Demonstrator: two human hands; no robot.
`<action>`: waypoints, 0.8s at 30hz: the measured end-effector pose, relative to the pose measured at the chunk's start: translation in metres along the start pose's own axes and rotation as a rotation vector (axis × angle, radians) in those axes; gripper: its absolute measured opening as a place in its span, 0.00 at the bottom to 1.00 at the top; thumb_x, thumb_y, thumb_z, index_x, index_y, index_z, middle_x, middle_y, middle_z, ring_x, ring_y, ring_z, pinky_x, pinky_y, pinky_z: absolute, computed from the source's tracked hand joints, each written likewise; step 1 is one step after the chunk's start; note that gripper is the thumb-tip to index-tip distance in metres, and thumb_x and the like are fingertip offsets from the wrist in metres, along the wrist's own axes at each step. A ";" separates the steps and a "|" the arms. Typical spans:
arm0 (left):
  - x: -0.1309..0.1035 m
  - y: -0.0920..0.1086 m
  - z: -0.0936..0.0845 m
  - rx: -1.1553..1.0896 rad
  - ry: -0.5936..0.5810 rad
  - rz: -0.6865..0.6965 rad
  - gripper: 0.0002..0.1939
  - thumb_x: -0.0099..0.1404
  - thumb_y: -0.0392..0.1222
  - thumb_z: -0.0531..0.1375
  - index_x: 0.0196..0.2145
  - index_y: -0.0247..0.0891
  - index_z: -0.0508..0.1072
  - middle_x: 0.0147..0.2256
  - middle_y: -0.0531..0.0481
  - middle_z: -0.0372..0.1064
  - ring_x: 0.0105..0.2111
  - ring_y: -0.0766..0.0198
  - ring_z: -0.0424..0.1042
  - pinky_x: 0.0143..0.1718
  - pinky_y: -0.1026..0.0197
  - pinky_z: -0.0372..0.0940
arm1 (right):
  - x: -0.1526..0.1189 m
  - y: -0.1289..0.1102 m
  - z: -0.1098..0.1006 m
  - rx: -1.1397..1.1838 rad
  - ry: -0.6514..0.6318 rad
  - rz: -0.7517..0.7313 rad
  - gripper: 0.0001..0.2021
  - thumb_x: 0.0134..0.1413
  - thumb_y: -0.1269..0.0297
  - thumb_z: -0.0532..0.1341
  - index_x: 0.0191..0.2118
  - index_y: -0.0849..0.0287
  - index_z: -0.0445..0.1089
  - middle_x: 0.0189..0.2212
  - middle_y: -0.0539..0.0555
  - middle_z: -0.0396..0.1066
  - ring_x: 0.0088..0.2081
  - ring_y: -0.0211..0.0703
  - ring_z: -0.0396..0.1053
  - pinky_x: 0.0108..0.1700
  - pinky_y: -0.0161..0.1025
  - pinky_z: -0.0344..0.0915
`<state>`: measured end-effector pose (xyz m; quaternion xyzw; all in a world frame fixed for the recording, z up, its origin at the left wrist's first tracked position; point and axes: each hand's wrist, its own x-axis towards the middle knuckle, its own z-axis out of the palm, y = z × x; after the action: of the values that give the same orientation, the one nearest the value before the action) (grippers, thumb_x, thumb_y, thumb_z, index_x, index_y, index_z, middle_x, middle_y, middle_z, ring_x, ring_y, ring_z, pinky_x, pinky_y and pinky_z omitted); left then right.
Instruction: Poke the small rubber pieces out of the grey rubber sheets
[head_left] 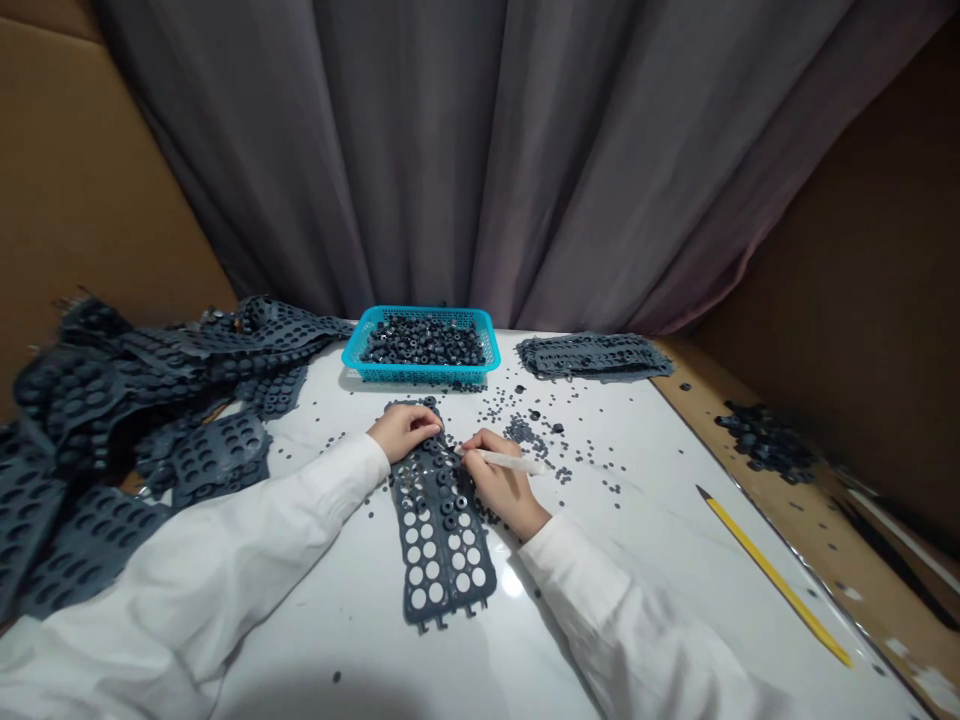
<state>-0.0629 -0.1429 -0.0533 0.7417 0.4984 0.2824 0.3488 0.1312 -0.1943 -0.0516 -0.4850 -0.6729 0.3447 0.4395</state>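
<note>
A dark grey rubber sheet (450, 570) lies lengthwise on the white table, its lower half showing rows of round open holes. Several small black rubber rings (448, 507) rest loose on its middle. My left hand (405, 432) is on the upper part of the sheet, thumb and forefinger pinched together; what is between them is too small to make out. Closed around a white pen-shaped tool (517, 461), my right hand (504, 485) is at the sheet's right edge. The tool's thin tip points left toward the rings near my left fingertips.
Behind the sheet stands a blue basket (421, 375) of black rubber parts. Moulded rubber sheets (217, 450) heap at left; a flat stack (596, 356) lies back right. Small grey discs (525, 430) scatter the table. A yellow pencil-like stick (776, 577) and black pieces (765, 440) are at right.
</note>
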 end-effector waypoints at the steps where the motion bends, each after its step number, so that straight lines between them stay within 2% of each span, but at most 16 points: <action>1: 0.001 -0.001 0.001 -0.015 0.007 -0.006 0.12 0.55 0.46 0.58 0.30 0.34 0.75 0.27 0.49 0.73 0.26 0.62 0.68 0.30 0.63 0.61 | 0.000 -0.001 0.000 -0.001 0.002 0.002 0.07 0.44 0.71 0.54 0.22 0.59 0.67 0.21 0.50 0.71 0.25 0.40 0.67 0.29 0.34 0.60; 8: 0.004 -0.008 0.003 -0.053 0.027 -0.010 0.13 0.56 0.47 0.58 0.30 0.33 0.74 0.28 0.47 0.73 0.28 0.61 0.69 0.32 0.62 0.63 | 0.000 -0.002 0.000 0.001 0.001 0.001 0.07 0.44 0.71 0.54 0.22 0.59 0.67 0.21 0.50 0.71 0.26 0.40 0.67 0.29 0.34 0.60; 13: -0.001 0.000 0.001 -0.023 0.011 -0.012 0.13 0.57 0.46 0.57 0.33 0.33 0.74 0.27 0.49 0.72 0.26 0.64 0.67 0.30 0.62 0.62 | -0.001 -0.001 0.000 -0.008 0.007 -0.018 0.07 0.44 0.72 0.54 0.22 0.58 0.67 0.21 0.49 0.71 0.26 0.40 0.68 0.29 0.33 0.60; 16: -0.011 0.009 -0.002 0.116 -0.022 0.133 0.16 0.55 0.45 0.60 0.40 0.35 0.71 0.32 0.48 0.71 0.28 0.63 0.67 0.33 0.61 0.63 | -0.001 -0.002 0.000 -0.026 0.003 -0.031 0.07 0.45 0.72 0.54 0.24 0.58 0.68 0.22 0.49 0.71 0.26 0.40 0.68 0.30 0.33 0.61; 19: -0.022 0.014 -0.005 0.270 -0.048 0.294 0.20 0.52 0.44 0.63 0.43 0.37 0.68 0.39 0.46 0.68 0.36 0.60 0.67 0.40 0.58 0.63 | -0.003 -0.003 -0.001 -0.038 -0.012 -0.037 0.06 0.45 0.72 0.54 0.25 0.58 0.68 0.23 0.49 0.72 0.27 0.40 0.69 0.31 0.34 0.61; 22: -0.029 0.015 -0.006 0.326 -0.080 0.311 0.21 0.53 0.44 0.63 0.45 0.39 0.66 0.43 0.45 0.66 0.41 0.57 0.67 0.45 0.55 0.61 | -0.005 -0.004 -0.004 -0.055 -0.020 -0.043 0.06 0.46 0.72 0.55 0.25 0.58 0.67 0.23 0.50 0.72 0.27 0.41 0.69 0.31 0.34 0.62; 24: -0.032 0.013 -0.004 0.326 -0.074 0.296 0.21 0.54 0.44 0.63 0.45 0.40 0.66 0.44 0.45 0.65 0.43 0.56 0.66 0.46 0.54 0.60 | -0.007 -0.005 -0.007 -0.021 -0.012 -0.050 0.06 0.49 0.71 0.54 0.29 0.57 0.68 0.25 0.50 0.73 0.29 0.42 0.70 0.33 0.35 0.63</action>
<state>-0.0697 -0.1751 -0.0426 0.8632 0.4099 0.2188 0.1973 0.1364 -0.2022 -0.0461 -0.4703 -0.6910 0.3294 0.4391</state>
